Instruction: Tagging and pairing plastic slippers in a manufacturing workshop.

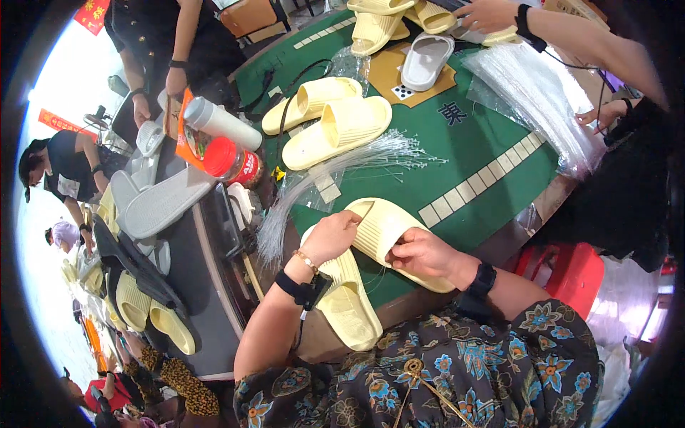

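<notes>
Two pale yellow slide slippers lie at the table's near edge: one slipper points away to the left, and its mate lies partly under my left wrist. My left hand is closed in a pinch at the first slipper's strap; what its fingertips hold is too small to make out. My right hand is closed, thumb and fingers gripping the strap's opening on the other side. A thin clear strand shows beneath the strap. Just beyond my left hand, a fanned bundle of clear plastic loop fasteners spreads over the table.
Another yellow pair lies beyond the fasteners on the green table. A red-lidded jar and a white bottle stand left, near grey slippers. Co-workers' hands are at the far right, by clear plastic bags. A red stool stands right.
</notes>
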A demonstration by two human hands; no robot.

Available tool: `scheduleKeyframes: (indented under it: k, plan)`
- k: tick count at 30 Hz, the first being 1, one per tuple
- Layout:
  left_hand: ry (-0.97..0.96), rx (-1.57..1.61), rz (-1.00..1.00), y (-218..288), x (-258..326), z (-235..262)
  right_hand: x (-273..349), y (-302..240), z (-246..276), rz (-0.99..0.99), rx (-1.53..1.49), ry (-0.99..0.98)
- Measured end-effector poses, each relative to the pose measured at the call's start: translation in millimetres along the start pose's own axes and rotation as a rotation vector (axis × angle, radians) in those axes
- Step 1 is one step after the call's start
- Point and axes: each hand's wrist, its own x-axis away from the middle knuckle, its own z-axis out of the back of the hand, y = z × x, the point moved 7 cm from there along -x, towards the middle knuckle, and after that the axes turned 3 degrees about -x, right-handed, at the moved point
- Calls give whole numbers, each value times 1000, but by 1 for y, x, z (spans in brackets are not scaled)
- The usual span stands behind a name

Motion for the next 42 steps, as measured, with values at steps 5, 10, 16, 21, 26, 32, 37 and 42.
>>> scheduleKeyframes:
  k: [5,10,16,21,26,32,37,42]
  plan:
    - [-41,253,103,-15,-1,2,0,0,-1,-1,12,-37]
    - [142,531,228,-38,3,5,0,-1,-5,3,11,-65]
    - [160,620,240,-34,8,9,-1,0,-1,1,15,-53]
    - [203,751,292,-31,11,14,-2,-1,0,21,-3,-80]
    - [333,941,296,-43,17,25,1,-3,2,50,26,-7]
    - [604,642,170,-64,45,48,0,1,0,12,34,11]
    - [727,282,-184,47,107,113,4,-1,8,36,4,70]
    - [371,-121,-776,190,206,107,13,-3,-6,38,32,79]
